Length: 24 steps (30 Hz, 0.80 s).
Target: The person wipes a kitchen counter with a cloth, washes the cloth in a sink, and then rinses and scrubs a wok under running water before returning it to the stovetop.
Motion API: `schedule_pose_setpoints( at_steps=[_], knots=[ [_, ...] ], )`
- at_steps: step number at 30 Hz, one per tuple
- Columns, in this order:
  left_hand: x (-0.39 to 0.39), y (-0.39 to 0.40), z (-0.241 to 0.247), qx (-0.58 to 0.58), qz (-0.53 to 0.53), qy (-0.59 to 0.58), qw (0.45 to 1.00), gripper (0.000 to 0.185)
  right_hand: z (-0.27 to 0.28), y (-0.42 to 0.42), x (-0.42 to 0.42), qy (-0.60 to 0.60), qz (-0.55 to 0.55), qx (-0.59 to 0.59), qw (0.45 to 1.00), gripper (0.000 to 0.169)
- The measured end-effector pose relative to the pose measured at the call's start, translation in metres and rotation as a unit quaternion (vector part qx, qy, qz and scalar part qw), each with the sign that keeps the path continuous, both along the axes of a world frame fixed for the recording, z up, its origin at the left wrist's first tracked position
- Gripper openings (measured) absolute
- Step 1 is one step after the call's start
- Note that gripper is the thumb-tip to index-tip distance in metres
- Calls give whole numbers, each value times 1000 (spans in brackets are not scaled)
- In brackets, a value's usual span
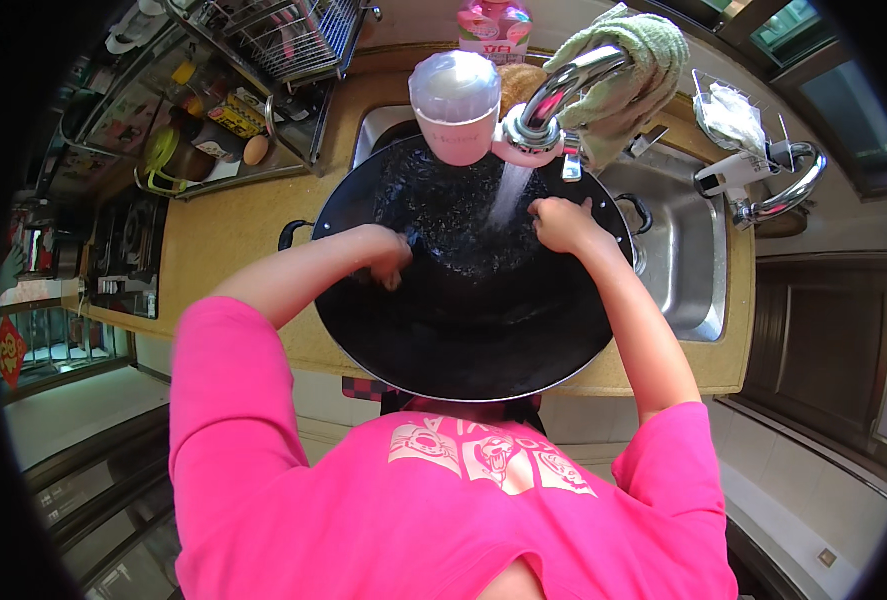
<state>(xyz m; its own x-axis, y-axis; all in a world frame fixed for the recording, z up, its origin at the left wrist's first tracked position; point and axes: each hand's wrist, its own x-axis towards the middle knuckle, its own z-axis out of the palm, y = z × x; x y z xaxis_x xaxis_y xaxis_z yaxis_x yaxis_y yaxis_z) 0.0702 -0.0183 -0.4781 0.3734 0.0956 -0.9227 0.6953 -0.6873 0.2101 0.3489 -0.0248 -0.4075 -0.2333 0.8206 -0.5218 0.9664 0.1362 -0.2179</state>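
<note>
A large black wok [473, 345] with two side handles rests across the sink and the counter. Water [511, 196] runs from the chrome faucet [574, 75] into its far part, where the surface ripples. My left hand [389, 259] is inside the wok on the left, blurred and bent downward, with its fingers partly hidden. On the other side, my right hand [563, 223] hangs over the wok's inner right wall, to the right of the stream, fingers curled. Whether either hand grips anything cannot be made out. A white filter unit [454, 112] is attached to the faucet's spout.
A green towel [623, 75] drapes over the faucet. Behind stands a pink bottle [494, 30]. Right of the wok lies a steel sink basin [695, 277] with a second faucet [785, 199]. A metal rack [293, 45], an egg [256, 150] and a stove [124, 240] are leftward.
</note>
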Motion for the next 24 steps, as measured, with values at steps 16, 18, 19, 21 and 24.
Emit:
schedule_pose_setpoints(
  at_steps=[16,18,19,21,24],
  knots=[
    [164,52,59,-12,601,-387,700,20,-53,79,153,292,-470,277,786,63],
    [149,43,78,-22,599,-334,728,21,-63,96,155,340,-475,288,759,66],
    [142,38,80,-9,577,-322,751,23,-63,102,163,352,-481,293,748,66],
    [111,24,89,67,484,-328,808,31,-39,108,146,497,-423,205,730,68],
    [84,25,75,163,351,-308,869,36,-43,129,158,554,-360,185,728,68]
  ],
)
